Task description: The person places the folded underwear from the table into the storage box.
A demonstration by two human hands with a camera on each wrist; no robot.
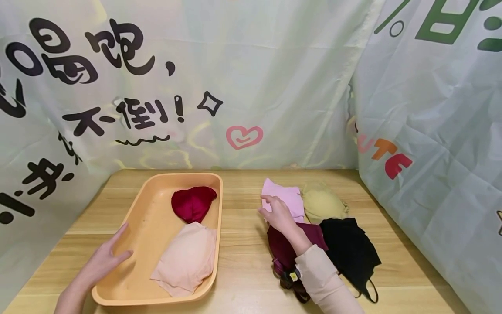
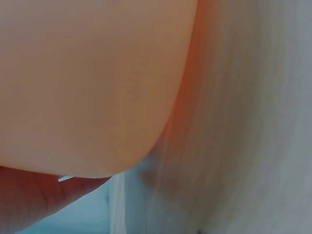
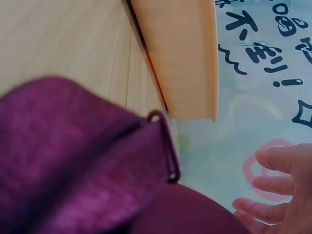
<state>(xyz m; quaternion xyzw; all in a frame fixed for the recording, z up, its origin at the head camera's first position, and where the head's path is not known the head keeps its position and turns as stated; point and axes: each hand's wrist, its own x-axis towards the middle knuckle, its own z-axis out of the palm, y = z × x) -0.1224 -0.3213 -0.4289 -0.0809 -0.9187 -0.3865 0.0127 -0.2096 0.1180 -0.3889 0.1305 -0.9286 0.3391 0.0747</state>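
My left hand (image 1: 103, 261) is at the left rim of an orange tray (image 1: 135, 237), fingers extended and thumb over the inside. In the left wrist view the tray's wall (image 2: 87, 87) hides most of that hand. Inside the tray lie a dark red folded bra (image 1: 193, 205) and a pale pink one (image 1: 186, 259). My right hand (image 1: 279, 214) hovers with spread fingers over a lilac folded bra (image 1: 288, 196), holding nothing. Beneath the right wrist lies a maroon bra (image 1: 277, 246); its strap slider (image 3: 165, 146) shows close up in the right wrist view.
Right of the lilac one are an olive-yellow folded bra (image 1: 323, 203) and a black one (image 1: 349, 250) with a thin strap loop. A small black device (image 1: 291, 275) sits by the right sleeve. Printed cloth (image 1: 274, 87) encloses the wooden table (image 1: 239, 270) behind and at both sides.
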